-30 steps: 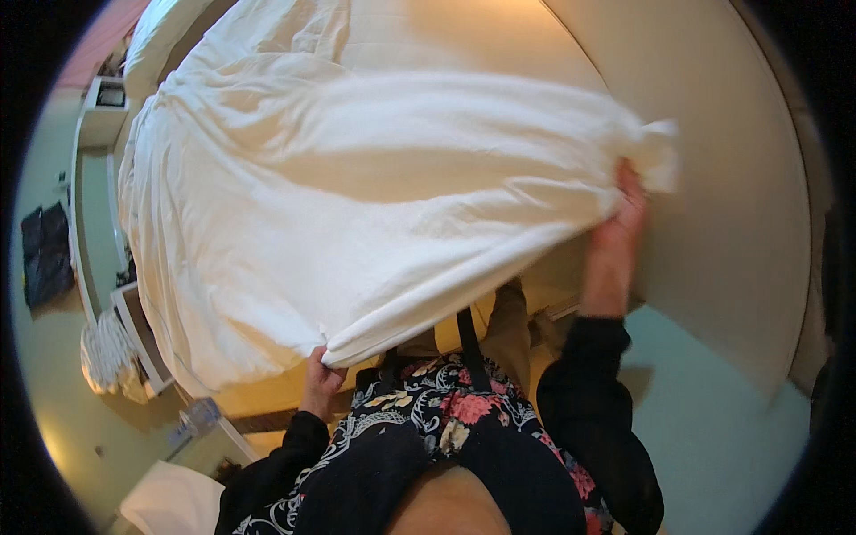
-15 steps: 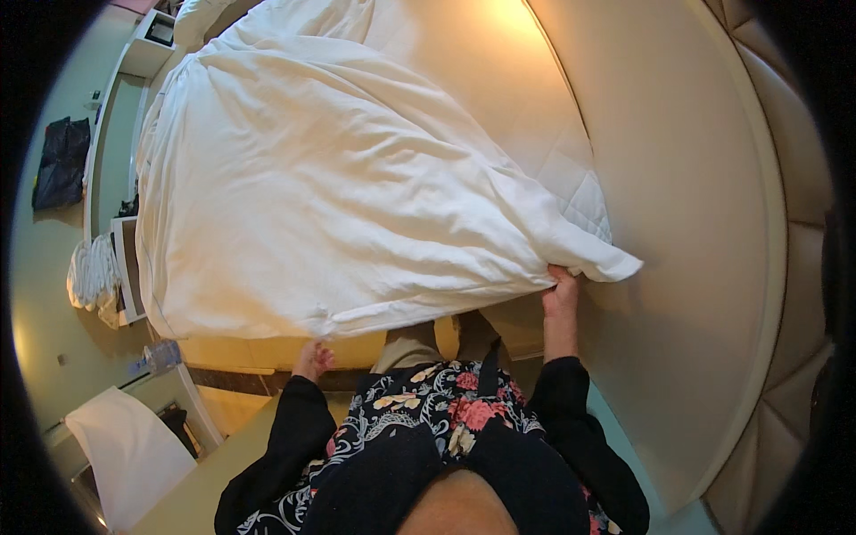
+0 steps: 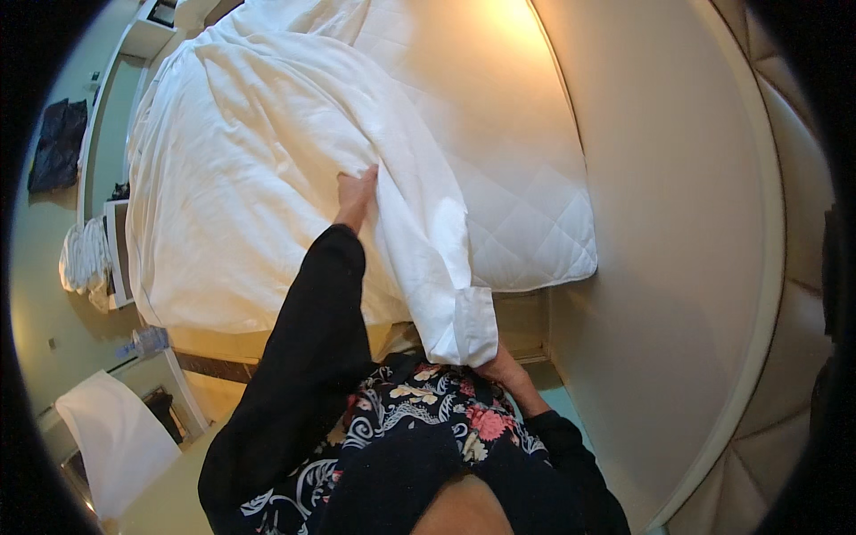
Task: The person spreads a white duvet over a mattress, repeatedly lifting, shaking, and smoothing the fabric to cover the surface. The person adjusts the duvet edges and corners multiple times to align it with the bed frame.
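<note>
A large white duvet (image 3: 267, 169) lies in loose folds over the bed. My left hand (image 3: 358, 189) is stretched forward to the middle of it, its fingers closed on the edge of a long fold. Close to my waist, my right hand (image 3: 501, 364) grips the near corner of the duvet, with most of its fingers hidden under the cloth. Between my hands the duvet's edge runs as a thick folded strip. To the right of that strip a white quilted mattress pad (image 3: 526, 214) lies bare, its near right corner showing.
A smooth beige panel (image 3: 669, 223) rises along the bed's right side, with padded brown upholstery (image 3: 785, 366) beyond. At the left are a shelf unit (image 3: 116, 241), hanging white cloth (image 3: 85, 259), a black bag (image 3: 59, 147) and a draped white sheet (image 3: 116, 437).
My left hand has moved forward from the near edge onto the duvet and taken hold. My right hand has drawn the corner left and toward me, baring more of the mattress pad.
</note>
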The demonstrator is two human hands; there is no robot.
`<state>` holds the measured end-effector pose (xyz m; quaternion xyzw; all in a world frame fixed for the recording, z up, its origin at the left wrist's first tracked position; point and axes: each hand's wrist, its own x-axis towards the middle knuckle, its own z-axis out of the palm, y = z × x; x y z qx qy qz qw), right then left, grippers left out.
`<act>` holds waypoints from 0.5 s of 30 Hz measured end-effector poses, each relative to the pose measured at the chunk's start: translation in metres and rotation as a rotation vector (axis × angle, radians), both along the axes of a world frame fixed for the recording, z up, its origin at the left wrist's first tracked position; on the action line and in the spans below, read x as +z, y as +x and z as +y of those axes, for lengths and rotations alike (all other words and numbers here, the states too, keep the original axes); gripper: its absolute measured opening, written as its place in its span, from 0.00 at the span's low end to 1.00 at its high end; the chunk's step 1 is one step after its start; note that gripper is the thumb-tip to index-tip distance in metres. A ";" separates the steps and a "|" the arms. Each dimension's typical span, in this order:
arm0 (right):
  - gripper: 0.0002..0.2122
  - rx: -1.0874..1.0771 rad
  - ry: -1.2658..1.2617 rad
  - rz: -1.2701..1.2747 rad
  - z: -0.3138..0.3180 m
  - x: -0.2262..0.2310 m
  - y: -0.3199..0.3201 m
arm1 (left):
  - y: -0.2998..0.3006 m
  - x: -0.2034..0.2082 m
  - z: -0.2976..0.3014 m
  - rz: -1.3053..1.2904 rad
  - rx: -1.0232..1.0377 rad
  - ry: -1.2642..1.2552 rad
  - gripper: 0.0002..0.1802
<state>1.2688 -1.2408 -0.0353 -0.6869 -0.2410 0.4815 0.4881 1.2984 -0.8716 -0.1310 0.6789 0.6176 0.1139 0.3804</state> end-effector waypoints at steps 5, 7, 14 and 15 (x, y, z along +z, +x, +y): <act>0.23 -0.078 -0.105 0.064 -0.010 -0.012 0.003 | 0.010 -0.031 0.011 0.071 0.035 0.017 0.29; 0.24 -0.126 -0.080 -0.035 -0.032 -0.043 -0.008 | 0.037 -0.014 0.005 0.142 0.119 0.173 0.25; 0.24 0.238 -0.088 0.035 -0.004 -0.036 0.019 | 0.075 0.010 0.040 0.020 -0.344 0.554 0.34; 0.23 0.274 -0.051 0.014 -0.004 -0.039 0.026 | 0.086 0.004 0.031 0.105 -0.282 0.445 0.37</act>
